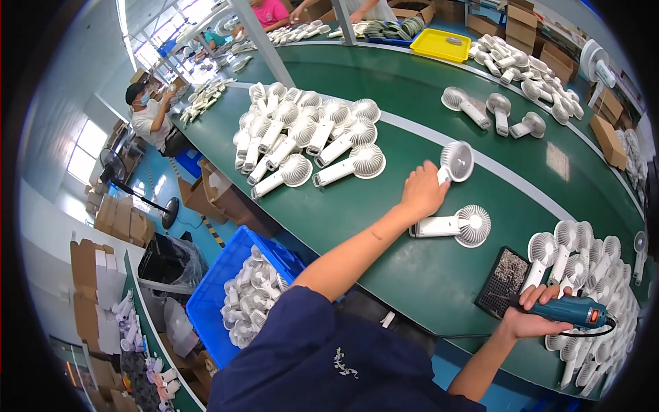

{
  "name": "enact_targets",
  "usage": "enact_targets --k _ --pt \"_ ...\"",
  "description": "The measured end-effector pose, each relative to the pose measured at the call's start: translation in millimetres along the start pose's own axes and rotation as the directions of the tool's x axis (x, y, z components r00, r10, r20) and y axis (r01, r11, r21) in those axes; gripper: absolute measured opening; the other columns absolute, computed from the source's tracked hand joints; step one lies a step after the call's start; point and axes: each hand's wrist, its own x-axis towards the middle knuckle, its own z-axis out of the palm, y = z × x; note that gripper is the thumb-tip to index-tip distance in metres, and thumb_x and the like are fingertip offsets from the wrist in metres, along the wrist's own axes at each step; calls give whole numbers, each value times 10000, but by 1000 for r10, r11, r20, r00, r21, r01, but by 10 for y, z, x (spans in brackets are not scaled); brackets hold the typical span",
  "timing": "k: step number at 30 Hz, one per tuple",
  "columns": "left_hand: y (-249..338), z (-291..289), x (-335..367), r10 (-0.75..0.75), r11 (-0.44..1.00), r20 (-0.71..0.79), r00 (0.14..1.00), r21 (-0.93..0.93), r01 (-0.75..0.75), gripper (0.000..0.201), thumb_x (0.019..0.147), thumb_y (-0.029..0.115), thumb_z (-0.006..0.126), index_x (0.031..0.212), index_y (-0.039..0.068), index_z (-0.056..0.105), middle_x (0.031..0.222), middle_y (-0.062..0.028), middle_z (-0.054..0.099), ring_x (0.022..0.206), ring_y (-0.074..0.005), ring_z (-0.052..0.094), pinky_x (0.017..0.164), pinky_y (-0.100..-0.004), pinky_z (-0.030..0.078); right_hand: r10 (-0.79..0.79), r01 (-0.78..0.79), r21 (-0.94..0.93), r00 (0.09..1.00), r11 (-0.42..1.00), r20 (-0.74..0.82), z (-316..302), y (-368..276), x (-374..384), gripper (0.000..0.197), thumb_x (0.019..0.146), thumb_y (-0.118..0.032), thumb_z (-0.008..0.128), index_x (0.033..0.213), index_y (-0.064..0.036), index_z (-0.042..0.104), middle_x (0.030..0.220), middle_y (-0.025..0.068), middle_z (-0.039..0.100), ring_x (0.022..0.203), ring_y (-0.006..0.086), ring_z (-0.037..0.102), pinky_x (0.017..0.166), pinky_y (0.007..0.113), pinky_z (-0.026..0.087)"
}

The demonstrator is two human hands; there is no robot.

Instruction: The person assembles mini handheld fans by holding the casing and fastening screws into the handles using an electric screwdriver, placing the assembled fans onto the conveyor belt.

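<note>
My left hand (422,191) is stretched out over the green bench, its fingers closed round the handle of a white handheld fan (458,159). Nearer to me, another handheld fan (473,225) lies flat by my left wrist. In my right hand (532,323) rests a teal electric screwdriver (575,310), its tip pointing left over a black tray (489,302). Small metal screws (511,266) fill the far part of that tray. A dense heap of fans (580,264) lies beside and beyond my right hand.
Many fans (302,130) are piled on the bench to the left. A blue crate (206,323) full of fans stands below the bench edge. Metal posts (264,44) rise at the far side, near a yellow tray (422,45). A masked person (154,117) works at far left.
</note>
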Motion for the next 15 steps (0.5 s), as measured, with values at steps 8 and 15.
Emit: enact_targets --k 8,15 --pt "-401 -306 -370 403 883 34 915 247 -398 554 925 179 615 1400 -21 414 1334 -225 502 1159 -411 502 983 -491 414 95 -110 152 990 982 102 44 76 -6 791 913 -799 346 1257 -93 447 688 23 448 390 115 372 331 252 330" --pt "-66 -410 -397 771 539 347 534 90 -838 548 882 489 657 1305 146 602 1541 -215 342 1411 -442 315 1100 -574 295 77 -78 33 997 996 20 -15 42 -3 771 931 -784 319 1229 -85 448 689 28 444 403 102 371 332 231 325"
